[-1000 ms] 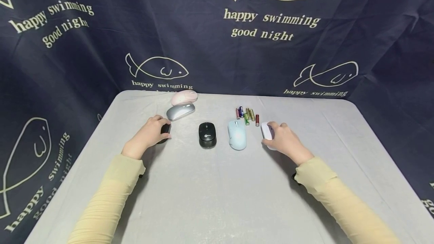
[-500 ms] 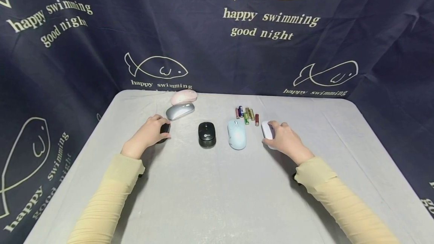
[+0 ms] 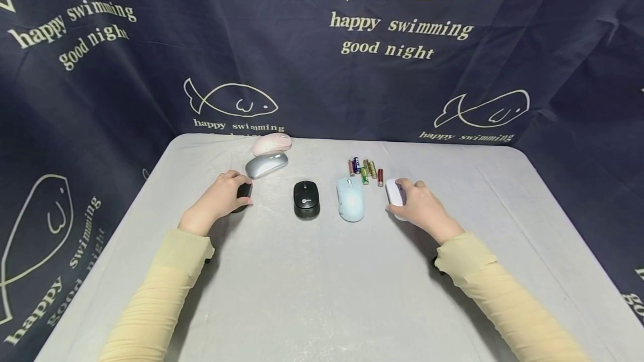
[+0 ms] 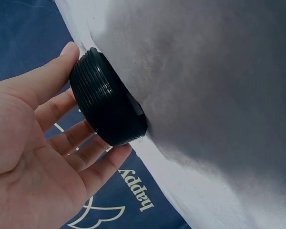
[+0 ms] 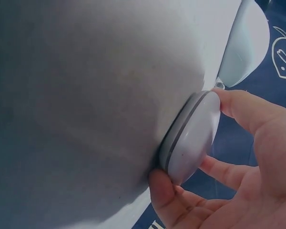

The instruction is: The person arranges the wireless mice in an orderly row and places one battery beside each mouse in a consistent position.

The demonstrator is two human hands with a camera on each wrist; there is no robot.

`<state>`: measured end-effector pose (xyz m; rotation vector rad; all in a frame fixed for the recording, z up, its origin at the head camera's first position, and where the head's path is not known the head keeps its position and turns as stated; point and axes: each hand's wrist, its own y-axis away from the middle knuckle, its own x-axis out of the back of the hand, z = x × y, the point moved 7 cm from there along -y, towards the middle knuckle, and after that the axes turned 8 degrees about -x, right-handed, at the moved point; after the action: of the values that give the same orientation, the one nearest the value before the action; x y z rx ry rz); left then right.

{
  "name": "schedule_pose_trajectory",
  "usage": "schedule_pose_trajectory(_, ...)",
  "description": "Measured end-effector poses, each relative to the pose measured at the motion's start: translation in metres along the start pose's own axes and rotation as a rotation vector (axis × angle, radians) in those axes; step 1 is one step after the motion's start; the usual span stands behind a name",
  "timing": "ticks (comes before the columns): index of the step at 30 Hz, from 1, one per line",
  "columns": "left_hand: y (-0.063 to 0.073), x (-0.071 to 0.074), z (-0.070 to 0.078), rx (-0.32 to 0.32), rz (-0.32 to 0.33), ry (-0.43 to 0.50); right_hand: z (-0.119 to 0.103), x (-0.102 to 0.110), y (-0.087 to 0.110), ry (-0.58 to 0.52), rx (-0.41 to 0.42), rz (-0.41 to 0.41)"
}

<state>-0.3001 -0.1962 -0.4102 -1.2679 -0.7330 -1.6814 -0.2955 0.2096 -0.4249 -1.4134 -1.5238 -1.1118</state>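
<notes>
My left hand (image 3: 216, 200) grips a black computer mouse (image 4: 102, 98) by its sides, thumb on one side and fingers on the other. The left wrist view shows ridges along that mouse's side, its underside at the tabletop. On the right, my right hand (image 3: 425, 208) holds a white mouse (image 3: 395, 194) between thumb and fingers, and the palm hides part of it in the head view. A grey line runs around its lower edge in the right wrist view. Between the hands stand a second black mouse (image 3: 306, 200) and a light blue mouse (image 3: 350, 201).
Behind the left hand lie a silver mouse (image 3: 266, 165) and a pink mouse (image 3: 271, 143), close together. Several small batteries (image 3: 364, 176) in different colours lie behind the light blue mouse. A dark blue printed curtain (image 3: 312, 71) surrounds the pale covered table (image 3: 322, 284).
</notes>
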Motion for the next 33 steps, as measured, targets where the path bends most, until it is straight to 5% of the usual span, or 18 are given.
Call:
schedule_pose_trajectory(22, -0.002, 0.004, -0.007, 0.011, 0.001, 0.057, -0.003, 0.007, -0.008, -0.028, 0.029, 0.037)
schedule_pose_trajectory(28, -0.005, 0.012, -0.012, 0.176, -0.004, -0.073, -0.003, 0.006, -0.008, -0.024, 0.026, 0.027)
schedule_pose_trajectory(33, -0.005, 0.011, -0.017, 0.318, -0.051, -0.07, -0.003, 0.003, -0.009, -0.039, 0.027, 0.036)
